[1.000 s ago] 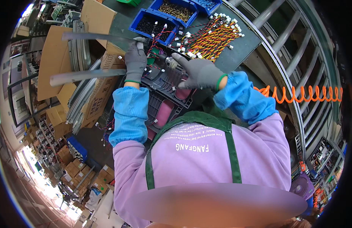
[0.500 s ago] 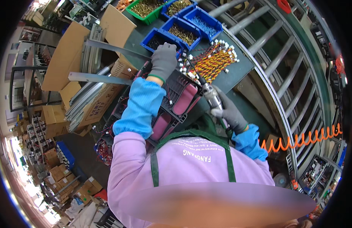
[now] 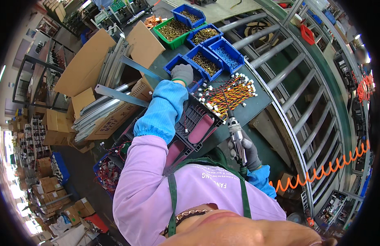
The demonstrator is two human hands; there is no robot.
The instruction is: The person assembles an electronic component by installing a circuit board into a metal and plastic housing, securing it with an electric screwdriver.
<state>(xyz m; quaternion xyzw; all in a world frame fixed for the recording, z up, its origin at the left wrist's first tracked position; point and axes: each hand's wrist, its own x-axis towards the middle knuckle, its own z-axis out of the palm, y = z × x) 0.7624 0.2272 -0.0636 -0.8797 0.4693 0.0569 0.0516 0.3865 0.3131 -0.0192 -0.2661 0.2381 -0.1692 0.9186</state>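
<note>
My left hand (image 3: 182, 74), in a grey glove, reaches into a blue bin (image 3: 167, 67) of small dark parts. Its fingers curl down into the bin, so whatever they hold is hidden. My right hand (image 3: 250, 152), also gloved, is wrapped round a silver power screwdriver (image 3: 238, 141). The long thin bit points away from me, over the near side of a bundle of red, yellow and black wires with white connectors (image 3: 233, 96). Below my left forearm lies a black plastic frame (image 3: 195, 119) with pink pads (image 3: 201, 128), partly covered by the sleeve.
Blue bins of brass-coloured screws (image 3: 204, 61) and bluish screws (image 3: 226, 57) stand beside a green bin (image 3: 173, 33). A roller conveyor (image 3: 296, 67) curves along the right. Flat metal bars (image 3: 120, 95) jut near an open carton (image 3: 81, 63) at left. An orange coiled hose (image 3: 317, 174) hangs at right.
My left hand has gone further into the bin of dark parts. My right hand has drawn the screwdriver back toward me, away from the frame and bins. The whole view has shifted.
</note>
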